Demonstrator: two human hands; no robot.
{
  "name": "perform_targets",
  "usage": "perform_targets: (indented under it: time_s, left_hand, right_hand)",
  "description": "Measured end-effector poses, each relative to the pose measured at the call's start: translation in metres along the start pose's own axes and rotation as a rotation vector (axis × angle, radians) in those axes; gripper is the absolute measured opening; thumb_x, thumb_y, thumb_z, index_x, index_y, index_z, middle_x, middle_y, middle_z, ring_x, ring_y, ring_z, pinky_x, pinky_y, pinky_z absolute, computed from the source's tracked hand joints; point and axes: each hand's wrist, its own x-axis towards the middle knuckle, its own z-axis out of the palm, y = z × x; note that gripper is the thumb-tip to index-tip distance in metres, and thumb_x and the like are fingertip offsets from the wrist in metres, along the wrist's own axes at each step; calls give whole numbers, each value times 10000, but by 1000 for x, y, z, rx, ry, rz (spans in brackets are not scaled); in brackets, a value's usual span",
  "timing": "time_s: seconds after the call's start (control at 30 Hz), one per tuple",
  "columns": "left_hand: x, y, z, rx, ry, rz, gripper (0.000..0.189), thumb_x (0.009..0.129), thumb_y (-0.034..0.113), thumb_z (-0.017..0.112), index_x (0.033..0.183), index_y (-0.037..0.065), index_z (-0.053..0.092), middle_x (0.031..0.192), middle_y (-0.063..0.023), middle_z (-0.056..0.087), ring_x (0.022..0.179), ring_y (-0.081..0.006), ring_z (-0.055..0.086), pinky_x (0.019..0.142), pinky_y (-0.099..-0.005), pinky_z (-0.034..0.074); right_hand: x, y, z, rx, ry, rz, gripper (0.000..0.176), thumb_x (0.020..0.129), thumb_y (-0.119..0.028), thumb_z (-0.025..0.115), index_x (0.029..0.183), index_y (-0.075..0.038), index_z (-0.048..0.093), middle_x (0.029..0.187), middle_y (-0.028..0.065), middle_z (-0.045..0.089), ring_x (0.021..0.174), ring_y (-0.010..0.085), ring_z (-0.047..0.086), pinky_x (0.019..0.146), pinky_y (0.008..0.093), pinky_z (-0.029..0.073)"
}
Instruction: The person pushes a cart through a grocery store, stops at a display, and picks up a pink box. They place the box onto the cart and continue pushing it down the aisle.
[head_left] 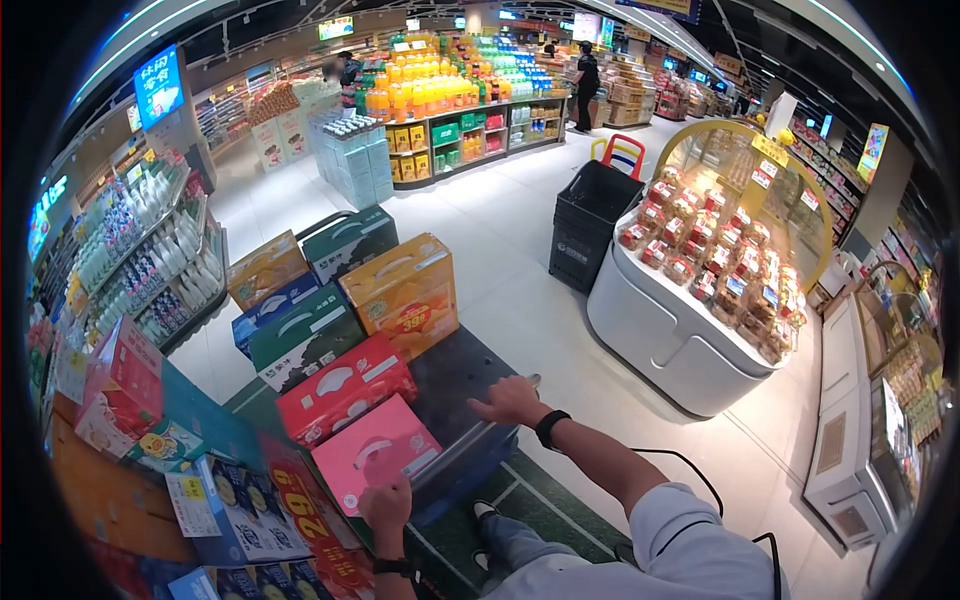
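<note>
A cart's grey push handle runs diagonally in front of me. My right hand, with a dark band at the wrist, is wrapped round its far end. Closed at its near end is my left hand, beside a pink carton. Several more handled cartons stand on the dark cart bed: a red one, a green one, an orange one and a blue one. A second green carton and another orange one are at the far end.
A white display counter with packaged food stands right, beside black stacked baskets. Bottle shelves line the left; boxed goods sit close at lower left. A drinks display and a person are ahead.
</note>
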Motion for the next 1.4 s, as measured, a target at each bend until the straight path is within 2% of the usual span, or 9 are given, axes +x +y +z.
perform_targets:
  time_s: [0.2, 0.43, 0.53, 0.8, 1.03, 1.13, 1.33, 1.4]
  left_hand:
    - [0, -3, 8, -46, 120, 11, 442, 846, 392, 589, 603, 40, 702, 622, -197, 653, 631, -399, 644, 654, -509, 524]
    - [0, -2, 4, -1, 82, 7, 429, 858, 380, 599, 608, 49, 709, 612, -182, 652, 618, -385, 644, 596, -508, 493]
    - [0, -2, 2, -23, 70, -7, 423, 865, 366, 598, 607, 48, 708, 586, -179, 638, 579, -395, 629, 567, -510, 476]
    - [2, -6, 3, -105, 190, 88, 370, 839, 256, 630, 546, 31, 633, 527, -192, 571, 475, -395, 574, 450, -493, 428]
    - [3, -6, -1, -115, 153, 80, 336, 829, 199, 613, 543, 21, 620, 512, -188, 561, 464, -391, 568, 448, -483, 434]
    - [2, -6, 0, -114, 146, 77, 331, 830, 181, 602, 545, 14, 618, 510, -188, 559, 463, -390, 567, 448, -483, 436]
    - [1, -8, 4, -182, 169, 65, 337, 841, 163, 583, 545, 4, 607, 509, -190, 552, 460, -400, 552, 451, -494, 427]
    - [0, -8, 2, -162, 183, 65, 346, 851, 157, 571, 543, 1, 596, 513, -196, 549, 461, -406, 544, 450, -505, 413]
  right_hand:
    - [6, 1, 6, -8, 21, -1, 721, 948, -611, 420, 549, -67, 673, 541, 186, 594, 547, 397, 611, 531, 475, 471]
    - [9, -2, 5, 8, -2, 57, 740, 963, -606, 394, 550, -58, 670, 534, 183, 588, 539, 400, 604, 538, 471, 476]
    - [7, -2, 8, 8, 48, 41, 726, 968, -584, 396, 539, -64, 665, 523, 177, 581, 521, 394, 595, 530, 468, 471]
    - [4, -1, 14, 2, 219, -34, 625, 950, -480, 499, 495, -77, 642, 465, 160, 538, 449, 366, 556, 496, 446, 444]
    - [5, -2, 15, 3, 242, -53, 594, 943, -451, 507, 499, -82, 649, 466, 156, 536, 449, 362, 554, 498, 439, 446]
    - [5, -1, 17, 16, 229, -50, 607, 950, -465, 494, 483, -97, 616, 476, 139, 547, 455, 336, 565, 484, 420, 406]
    - [5, -1, 17, 10, 251, -48, 595, 944, -444, 500, 482, -89, 617, 480, 147, 547, 457, 343, 564, 490, 423, 416]
    - [5, -2, 14, 9, 237, -52, 560, 933, -430, 505, 516, -90, 662, 470, 142, 546, 449, 357, 556, 497, 439, 450]
